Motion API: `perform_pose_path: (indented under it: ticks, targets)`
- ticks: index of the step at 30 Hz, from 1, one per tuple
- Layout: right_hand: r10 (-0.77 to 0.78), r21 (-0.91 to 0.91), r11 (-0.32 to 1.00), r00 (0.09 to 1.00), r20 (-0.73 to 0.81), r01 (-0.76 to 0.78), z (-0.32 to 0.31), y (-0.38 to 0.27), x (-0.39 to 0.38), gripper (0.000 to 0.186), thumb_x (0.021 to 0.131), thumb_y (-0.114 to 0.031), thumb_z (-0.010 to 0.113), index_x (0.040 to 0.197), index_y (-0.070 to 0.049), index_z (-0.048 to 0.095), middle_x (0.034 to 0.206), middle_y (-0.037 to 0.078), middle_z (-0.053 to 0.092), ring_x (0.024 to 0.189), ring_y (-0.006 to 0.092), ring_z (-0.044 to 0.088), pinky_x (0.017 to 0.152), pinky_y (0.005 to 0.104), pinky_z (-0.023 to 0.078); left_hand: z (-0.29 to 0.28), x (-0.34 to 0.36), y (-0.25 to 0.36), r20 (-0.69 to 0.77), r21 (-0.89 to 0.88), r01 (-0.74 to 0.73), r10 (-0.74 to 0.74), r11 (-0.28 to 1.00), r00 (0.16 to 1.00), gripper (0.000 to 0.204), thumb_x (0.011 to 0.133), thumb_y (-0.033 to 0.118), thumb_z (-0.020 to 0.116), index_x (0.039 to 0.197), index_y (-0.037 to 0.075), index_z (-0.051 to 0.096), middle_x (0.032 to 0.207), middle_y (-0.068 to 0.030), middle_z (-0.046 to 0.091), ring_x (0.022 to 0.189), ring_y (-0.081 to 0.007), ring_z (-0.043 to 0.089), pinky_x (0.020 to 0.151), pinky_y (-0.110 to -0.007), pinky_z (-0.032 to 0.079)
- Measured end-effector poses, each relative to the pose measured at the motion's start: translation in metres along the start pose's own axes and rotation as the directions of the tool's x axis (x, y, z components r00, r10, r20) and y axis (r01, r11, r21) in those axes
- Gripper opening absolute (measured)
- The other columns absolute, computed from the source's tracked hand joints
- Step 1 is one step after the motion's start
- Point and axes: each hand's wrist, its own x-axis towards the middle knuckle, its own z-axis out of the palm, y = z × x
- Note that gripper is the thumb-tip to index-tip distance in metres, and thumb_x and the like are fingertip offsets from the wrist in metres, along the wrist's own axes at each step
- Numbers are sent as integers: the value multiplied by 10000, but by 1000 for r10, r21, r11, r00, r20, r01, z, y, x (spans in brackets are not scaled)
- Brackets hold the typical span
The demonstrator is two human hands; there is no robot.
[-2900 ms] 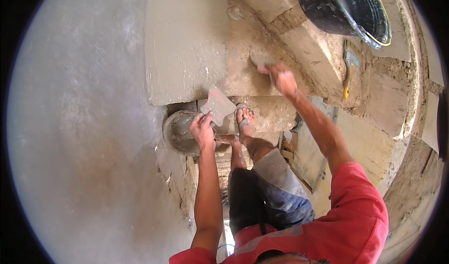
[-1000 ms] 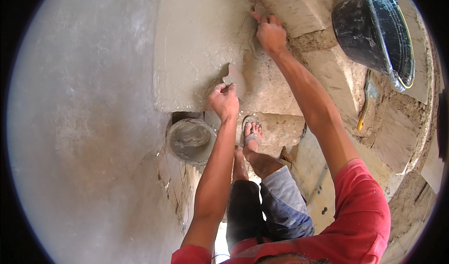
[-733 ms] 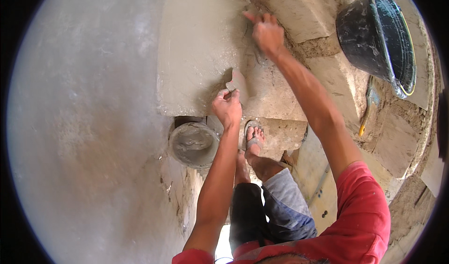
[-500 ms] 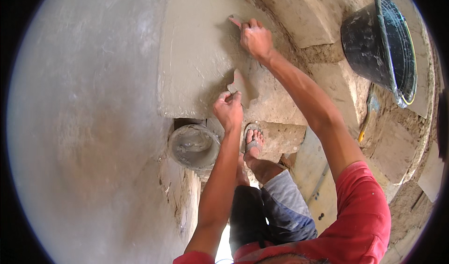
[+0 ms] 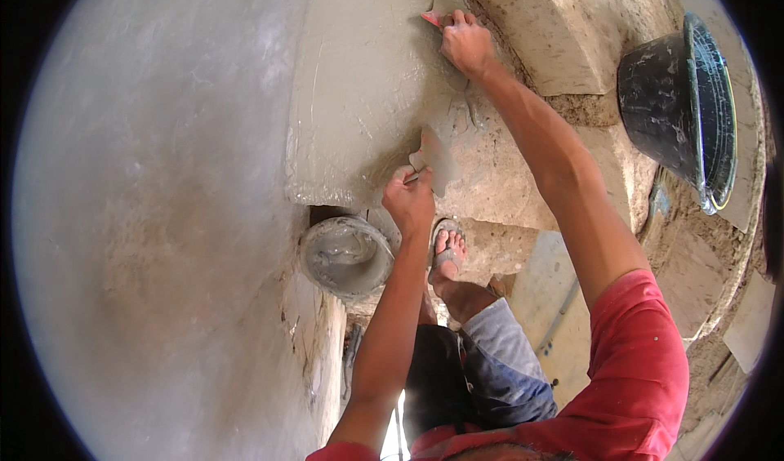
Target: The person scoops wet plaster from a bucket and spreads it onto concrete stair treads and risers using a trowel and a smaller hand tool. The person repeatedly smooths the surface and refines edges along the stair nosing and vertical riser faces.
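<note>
My left hand [image 5: 410, 204] is closed on a flat scraper [image 5: 430, 160] with a notched outline and a cement-smeared blade, held over the near right edge of a wet grey cement patch [image 5: 351, 93]. Farther off, my right hand [image 5: 468, 44] grips a second scraper [image 5: 431, 18], showing red, against the far right part of the same patch. Its working edge is mostly hidden by my fingers and the cement. A round bucket [image 5: 309, 257] with wet grey mix inside stands just left of my left forearm.
A smooth grey wall-like surface [image 5: 163, 216] fills the left side. At right a black tub [image 5: 657, 106] rests tilted on rough stone steps [image 5: 547, 36], with a brush [image 5: 658, 200] near it. My sandalled foot [image 5: 447, 249] stands beyond my left forearm.
My right hand has moved slightly away and right over the wet cement with its scraper. The left scraper has tilted a little. The whole view has shifted somewhat.
</note>
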Motion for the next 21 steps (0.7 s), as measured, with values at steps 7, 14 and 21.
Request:
perform_pose_path:
  ticks: [7, 14, 21]
  targets:
    - [-139, 165, 978, 988, 64, 127, -18, 32, -93, 393, 853, -134, 648, 1239, -72, 691, 1151, 79, 655, 1095, 288, 671, 808, 430, 620, -5, -12, 7, 7, 87, 57, -58, 995, 998, 206, 869, 81, 773, 945, -101, 713, 850, -129, 764, 741, -155, 701, 679, -309, 546]
    - [-112, 241, 968, 982, 150, 73, -54, 15, -250, 594, 826, -134, 700, 1412, -75, 616, 1243, 75, 638, 1070, 261, 649, 829, 384, 597, 2, -45, -24, -34, 134, 94, -90, 987, 995, 199, 874, 77, 758, 926, -107, 703, 863, -161, 773, 743, -188, 730, 689, -315, 561]
    - [-87, 233, 971, 988, 130, 55, -60, 3, -376, 676, 789, -172, 694, 1449, -79, 579, 1299, 38, 613, 1107, 213, 631, 824, 355, 574, -12, -65, -50, -2, 116, 131, -131, 985, 991, 207, 882, 90, 759, 929, -101, 695, 814, -117, 759, 705, -141, 681, 664, -312, 537]
